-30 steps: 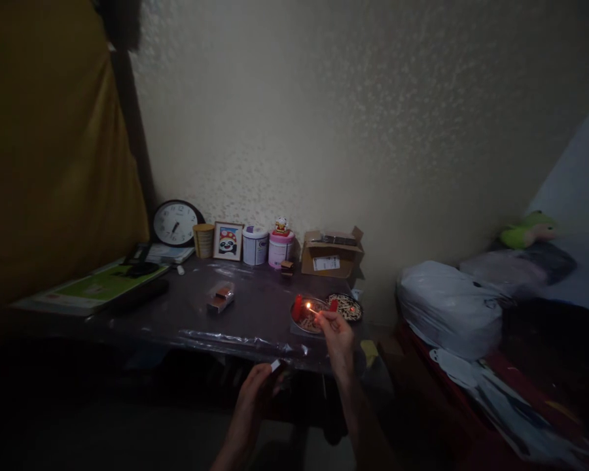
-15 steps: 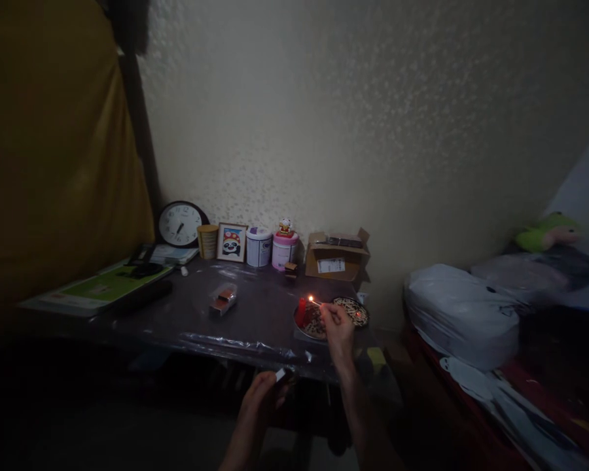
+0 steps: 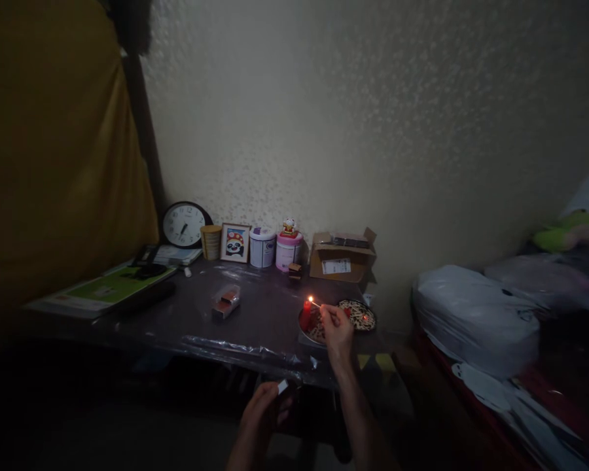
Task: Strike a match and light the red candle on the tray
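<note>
My right hand [image 3: 337, 330] is closed in a pinch on a burning match [image 3: 316, 303]. Its flame sits at the top of a red candle [image 3: 306, 316], which stands upright in a round dish [image 3: 316, 335] of small pale pieces. Behind my right hand is a second round dish [image 3: 366, 316] with similar pieces and a small red glow. Below the table's front edge, my left hand [image 3: 265, 405] is closed around a small matchbox [image 3: 283, 386]; only its pale end shows clearly in the dim light.
A plastic-wrapped pack of small boxes [image 3: 226, 301] lies on the dark table [image 3: 186, 307]. Along the wall stand a clock [image 3: 185, 224], a framed panda picture [image 3: 235, 243], two tins [image 3: 262, 248] and an open cardboard box [image 3: 342, 258]. White bags [image 3: 471, 320] are at right.
My right hand has brought the match flame from beside the candle to the top of it. The view has shifted slightly left. Both hands keep their hold.
</note>
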The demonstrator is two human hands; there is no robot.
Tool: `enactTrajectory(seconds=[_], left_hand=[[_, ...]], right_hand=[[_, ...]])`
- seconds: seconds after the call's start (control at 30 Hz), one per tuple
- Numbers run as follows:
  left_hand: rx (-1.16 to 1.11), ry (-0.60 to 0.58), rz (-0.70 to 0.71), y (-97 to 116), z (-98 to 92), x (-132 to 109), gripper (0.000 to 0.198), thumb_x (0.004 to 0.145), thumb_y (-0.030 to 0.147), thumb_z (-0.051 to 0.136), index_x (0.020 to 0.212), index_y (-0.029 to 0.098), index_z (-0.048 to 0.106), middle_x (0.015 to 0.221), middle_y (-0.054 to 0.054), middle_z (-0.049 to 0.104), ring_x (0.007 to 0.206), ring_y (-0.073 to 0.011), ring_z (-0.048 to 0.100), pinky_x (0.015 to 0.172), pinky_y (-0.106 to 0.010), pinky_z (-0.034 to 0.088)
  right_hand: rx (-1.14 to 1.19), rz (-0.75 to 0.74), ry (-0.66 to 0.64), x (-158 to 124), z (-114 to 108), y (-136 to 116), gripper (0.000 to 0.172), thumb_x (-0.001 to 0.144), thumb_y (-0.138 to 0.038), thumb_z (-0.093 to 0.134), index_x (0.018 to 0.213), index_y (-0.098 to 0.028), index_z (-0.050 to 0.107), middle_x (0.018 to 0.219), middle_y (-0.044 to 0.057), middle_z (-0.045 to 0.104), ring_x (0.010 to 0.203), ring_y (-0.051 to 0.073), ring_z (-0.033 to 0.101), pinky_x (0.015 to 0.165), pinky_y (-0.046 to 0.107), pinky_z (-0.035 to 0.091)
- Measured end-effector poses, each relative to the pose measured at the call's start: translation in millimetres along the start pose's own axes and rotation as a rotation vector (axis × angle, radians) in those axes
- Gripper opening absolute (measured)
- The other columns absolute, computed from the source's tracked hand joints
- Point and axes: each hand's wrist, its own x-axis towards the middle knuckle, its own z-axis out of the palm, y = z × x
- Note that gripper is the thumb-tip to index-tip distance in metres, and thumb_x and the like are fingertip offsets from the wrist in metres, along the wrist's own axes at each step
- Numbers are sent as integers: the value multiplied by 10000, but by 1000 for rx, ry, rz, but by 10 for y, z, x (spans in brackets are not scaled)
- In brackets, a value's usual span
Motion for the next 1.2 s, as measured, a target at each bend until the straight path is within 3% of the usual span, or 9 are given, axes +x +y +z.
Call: enactTrajectory(seconds=[0.17,0.33,0.57,1.2], left_hand=[[13,10,-27,17,7,-33,320,486,461,719,633,206,591,700,-33,676,731,-222,607,711,-333,395],[36,-99,12,50,14,-110,218,619,418,650,682,213,609,775,-30,652,807,-217,584,754,-330,394],[6,-54,-18,54,24,-108,239,560,435,687,622,218,609,724,-25,632,799,-237,582,783,-366,400],[34,-127,-14,101,23,-146,211,612,420,652,668,220,617,784,-33,644,824,-225,565,790,-353,379]], right_hand=[[-10,-40,4,16,15,56,210,691,-360,568,726,-164,633,719,41,660,651,168,596,638,294,474],[-13,-56,-10,34,22,123,208,700,-353,562,732,-164,642,716,39,662,653,167,598,634,293,478],[-31,-52,-25,21,26,99,228,699,-374,566,743,-162,639,708,38,647,650,166,591,629,290,472],[-59,-54,-41,45,45,148,216,719,-376,550,742,-175,627,676,22,637,598,150,578,611,281,472]])
